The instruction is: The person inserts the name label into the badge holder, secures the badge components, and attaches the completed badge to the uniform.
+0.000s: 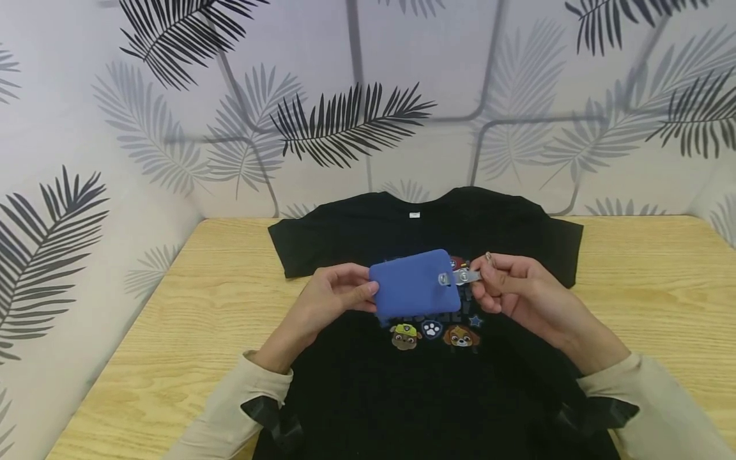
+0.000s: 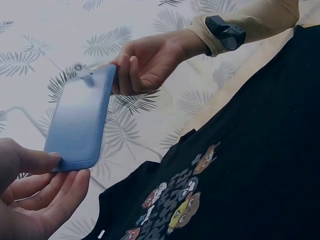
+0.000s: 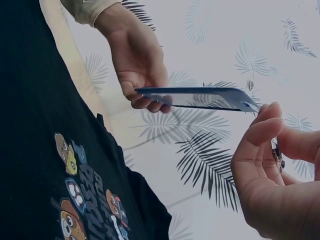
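Note:
A blue badge holder (image 1: 413, 285) is held up over a black T-shirt (image 1: 425, 390). My left hand (image 1: 326, 295) pinches its left end, thumb on the near face and fingers behind, as the left wrist view shows with the holder (image 2: 80, 120) tilted. At the other end a clear strap with a metal clip (image 1: 467, 276) runs through the holder's slot. My right hand (image 1: 526, 287) grips that clip between thumb and fingers, partly hiding it. Seen nearly edge-on in the right wrist view, the holder (image 3: 200, 93) has a see-through side.
The T-shirt lies spread out with its collar away from me and a cartoon dog print (image 1: 431, 332) on its chest. Beneath it is a light wood table (image 1: 201, 319). A leaf-patterned backdrop (image 1: 368, 128) stands behind the table and on its left.

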